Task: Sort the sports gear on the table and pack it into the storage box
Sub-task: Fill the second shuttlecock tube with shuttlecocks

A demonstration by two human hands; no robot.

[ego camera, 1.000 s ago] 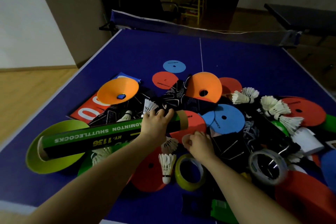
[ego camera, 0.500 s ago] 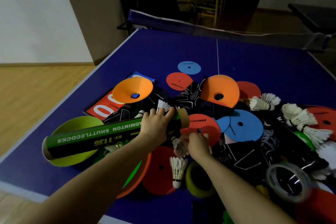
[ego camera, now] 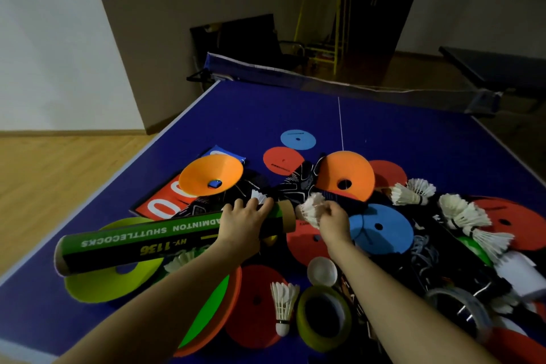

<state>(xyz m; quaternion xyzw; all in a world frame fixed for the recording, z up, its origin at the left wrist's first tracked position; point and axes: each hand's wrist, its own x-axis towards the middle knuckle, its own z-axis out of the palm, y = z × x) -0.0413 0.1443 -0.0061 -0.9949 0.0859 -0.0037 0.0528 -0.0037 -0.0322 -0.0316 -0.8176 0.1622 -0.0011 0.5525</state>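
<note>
From where I sit, blue worktop (ego camera: 384, 133) is still heaped w/ gear, no storage box in view, so packing's barely begun imo: flat rubbery discs, floppy orange cone markers (ego camera: 211, 176), tape rolls, loose feather birdies all unsorted. Left hand (ego camera: 243, 217) wraps the glossy green cardboard shuttlecock tube (ego camera: 147, 241) near its open end, held over the pile. Right hand (ego camera: 332, 220) pinches a white feathered shuttlecock (ego camera: 310, 207) right at tube's mouth, not yet in.

The left hand (ego camera: 242, 220) covers the first letter on the shuttlecock tube (ego camera: 165, 241), and beside the tube the shuttlecock (ego camera: 311, 210) is blurred.
</note>
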